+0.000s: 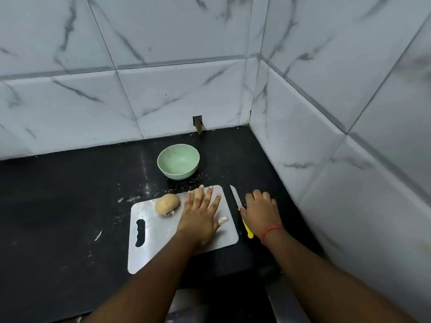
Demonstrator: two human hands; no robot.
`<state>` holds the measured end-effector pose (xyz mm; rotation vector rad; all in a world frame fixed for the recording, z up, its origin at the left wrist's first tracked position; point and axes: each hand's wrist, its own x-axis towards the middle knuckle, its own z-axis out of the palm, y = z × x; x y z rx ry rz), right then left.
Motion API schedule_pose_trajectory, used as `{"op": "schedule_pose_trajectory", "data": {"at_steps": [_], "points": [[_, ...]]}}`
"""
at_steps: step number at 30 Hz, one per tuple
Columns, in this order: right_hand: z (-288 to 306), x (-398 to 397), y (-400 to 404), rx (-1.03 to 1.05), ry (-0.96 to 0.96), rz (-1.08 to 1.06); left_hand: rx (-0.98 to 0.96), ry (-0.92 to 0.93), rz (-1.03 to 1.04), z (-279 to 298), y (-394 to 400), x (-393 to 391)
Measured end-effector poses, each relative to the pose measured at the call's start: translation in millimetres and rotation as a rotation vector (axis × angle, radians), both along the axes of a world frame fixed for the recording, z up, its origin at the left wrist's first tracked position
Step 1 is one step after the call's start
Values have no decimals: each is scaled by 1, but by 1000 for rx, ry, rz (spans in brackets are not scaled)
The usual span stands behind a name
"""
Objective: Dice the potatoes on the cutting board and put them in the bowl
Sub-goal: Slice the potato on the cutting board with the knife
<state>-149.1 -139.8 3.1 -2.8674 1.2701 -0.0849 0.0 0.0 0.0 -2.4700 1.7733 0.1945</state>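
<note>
Black countertop (pixel 58 206) in a marble-tiled corner. Nearest is the grey cutting board (pixel 161 231), with the left hand (pixel 200 215) flat on it, fingers straight. Right hand (pixel 261 210) rests on the yellow-handled knife (pixel 241 212) just beside the board; can't tell if it's gripping. One whole potato (pixel 167 203) sits on the board, green bowl (pixel 178 161) beyond.
</note>
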Motion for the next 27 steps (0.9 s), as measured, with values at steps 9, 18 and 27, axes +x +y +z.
{"op": "schedule_pose_trajectory", "data": {"at_steps": [9, 18, 27], "points": [[-13, -7, 14, 98, -26, -3, 8, -30, -27, -9, -8, -6], [-19, 9, 17, 361, -213, -185, -63, -10, -4, -6, -2, 2], [-14, 34, 23, 510, -398, -188, -116, -64, -6, -13, 26, 38]]}}
